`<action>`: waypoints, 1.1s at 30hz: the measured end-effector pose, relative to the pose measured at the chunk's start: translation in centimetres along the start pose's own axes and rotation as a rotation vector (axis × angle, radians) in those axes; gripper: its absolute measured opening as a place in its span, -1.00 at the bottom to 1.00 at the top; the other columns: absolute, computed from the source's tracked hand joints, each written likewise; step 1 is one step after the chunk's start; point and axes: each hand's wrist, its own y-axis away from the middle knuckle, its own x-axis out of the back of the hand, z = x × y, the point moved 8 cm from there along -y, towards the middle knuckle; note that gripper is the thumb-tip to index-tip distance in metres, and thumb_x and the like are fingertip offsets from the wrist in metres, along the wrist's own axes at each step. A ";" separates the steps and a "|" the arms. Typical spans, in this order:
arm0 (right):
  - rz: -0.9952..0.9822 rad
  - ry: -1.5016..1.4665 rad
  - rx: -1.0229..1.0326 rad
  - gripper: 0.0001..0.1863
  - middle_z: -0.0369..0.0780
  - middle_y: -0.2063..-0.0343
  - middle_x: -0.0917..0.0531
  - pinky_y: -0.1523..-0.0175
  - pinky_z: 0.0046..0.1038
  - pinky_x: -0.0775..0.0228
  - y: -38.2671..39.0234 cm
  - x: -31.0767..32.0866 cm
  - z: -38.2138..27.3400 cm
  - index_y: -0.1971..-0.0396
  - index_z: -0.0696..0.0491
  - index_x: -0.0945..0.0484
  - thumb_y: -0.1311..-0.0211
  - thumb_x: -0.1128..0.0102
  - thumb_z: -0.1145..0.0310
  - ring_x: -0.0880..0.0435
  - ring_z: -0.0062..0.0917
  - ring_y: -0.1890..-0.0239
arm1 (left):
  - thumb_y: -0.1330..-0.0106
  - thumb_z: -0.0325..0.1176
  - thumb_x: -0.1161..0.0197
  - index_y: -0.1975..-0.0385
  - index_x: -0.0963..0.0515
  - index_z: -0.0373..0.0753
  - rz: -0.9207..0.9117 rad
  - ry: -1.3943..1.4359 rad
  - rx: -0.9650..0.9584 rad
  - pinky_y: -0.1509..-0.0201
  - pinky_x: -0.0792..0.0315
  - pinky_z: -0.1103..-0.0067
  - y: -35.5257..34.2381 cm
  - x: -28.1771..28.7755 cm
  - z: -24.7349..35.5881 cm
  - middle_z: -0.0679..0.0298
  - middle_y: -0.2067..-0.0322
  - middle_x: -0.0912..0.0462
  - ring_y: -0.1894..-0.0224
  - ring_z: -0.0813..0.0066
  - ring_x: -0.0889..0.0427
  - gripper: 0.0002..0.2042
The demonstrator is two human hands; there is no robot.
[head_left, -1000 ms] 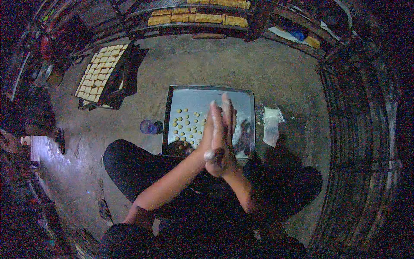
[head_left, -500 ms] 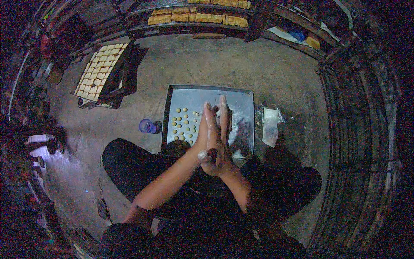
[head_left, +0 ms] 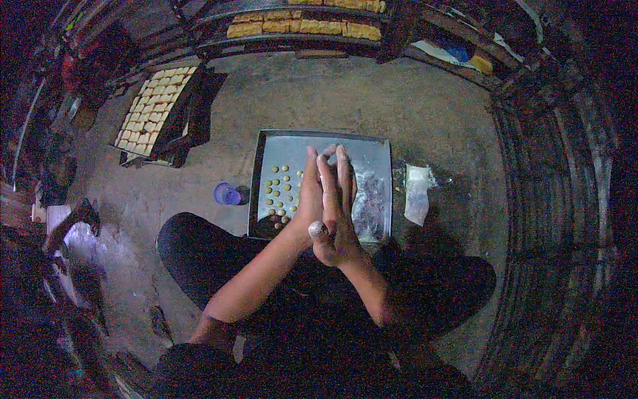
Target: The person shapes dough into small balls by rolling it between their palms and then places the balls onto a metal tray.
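Note:
My left hand (head_left: 308,199) and my right hand (head_left: 337,234) are pressed palm to palm above a shallow metal tray (head_left: 255,159). Their fingers are straight and point away from me; the right thumb sticks up with a white powdery tip. Whatever lies between the palms, if anything, is hidden. Under them, on the left half of the tray, several small pale dough balls (head_left: 276,169) sit in loose rows. White powder (head_left: 372,203) is smeared over the tray's right half.
A purple cup (head_left: 228,194) stands left of the tray, and a white plastic bag (head_left: 417,199) lies right. Farther left is a tilted tray of pale pastries (head_left: 156,110). Shelves at the back hold baked loaves (head_left: 306,26). Another person's hand (head_left: 86,216) shows at the left.
My hands have shifted slightly against each other, the left sliding back toward me, and the gap near the right thumb has closed. The other person's hand at the left has moved.

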 end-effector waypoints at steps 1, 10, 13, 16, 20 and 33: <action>0.035 0.022 0.058 0.08 0.19 -0.48 0.11 -0.52 0.05 0.45 -0.5 0.7 -0.7 -0.47 0.18 0.00 -0.29 0.51 -0.49 0.21 0.08 -0.53 | -0.53 0.15 0.24 -0.46 -0.06 -0.13 -0.076 -0.192 -0.090 -0.47 -0.15 0.25 -0.7 0.9 -1.1 0.06 -0.43 -0.16 -0.44 0.12 -0.22 -0.36; 0.136 0.022 -0.155 0.08 0.15 -0.48 0.04 -0.52 -0.04 0.32 -1.4 3.0 4.1 -0.46 0.20 -0.06 -0.31 0.64 -0.49 0.10 -0.02 -0.53 | -0.54 0.24 0.37 -0.31 -0.25 -0.23 -0.106 -0.129 -0.027 -0.39 -0.21 0.40 0.0 -0.7 -2.2 0.13 -0.16 -0.44 -0.25 0.32 -0.40 -0.33; 0.034 -0.044 -0.086 -0.02 0.16 -0.48 0.09 -0.50 0.14 0.49 0.0 1.0 2.9 -0.48 0.15 0.00 -0.35 0.41 -0.39 0.21 0.15 -0.52 | -0.54 0.24 0.32 -0.23 -0.30 -0.24 -0.034 -0.010 0.013 -0.29 -0.34 0.41 -0.9 -0.4 -1.5 0.15 -0.10 -0.48 -0.17 0.32 -0.47 -0.35; 0.020 -0.044 0.029 0.00 0.15 -0.48 0.06 -0.49 0.16 0.47 -0.4 -0.1 -0.4 -0.48 0.14 -0.01 -0.33 0.40 -0.41 0.19 0.17 -0.51 | -0.52 0.24 0.30 -0.39 -0.14 -0.13 -0.170 -0.114 -0.097 -0.41 -0.16 0.25 -3.5 5.3 -3.9 0.17 -0.36 -0.14 -0.36 0.16 -0.23 -0.35; 0.054 0.014 0.027 0.02 0.12 -0.48 0.01 -0.51 0.07 0.42 -2.0 2.0 -0.4 -0.46 0.16 -0.06 -0.32 0.52 -0.44 0.13 0.08 -0.52 | -0.56 0.18 0.33 -0.35 -0.17 -0.19 -0.335 -0.198 -0.321 -0.37 -0.22 0.33 0.3 -0.4 -3.3 0.19 -0.29 -0.25 -0.31 0.23 -0.30 -0.38; -0.033 -0.018 0.004 0.00 0.11 -0.47 -0.02 -0.52 0.05 0.46 -0.1 -0.5 -0.3 -0.46 0.12 -0.11 -0.34 0.59 -0.42 0.10 0.02 -0.53 | -0.46 0.26 0.16 -0.44 -0.11 -0.09 -0.085 0.122 -0.003 -0.49 -0.10 0.14 -2.7 2.4 -1.8 0.09 -0.38 -0.23 -0.47 0.09 -0.15 -0.30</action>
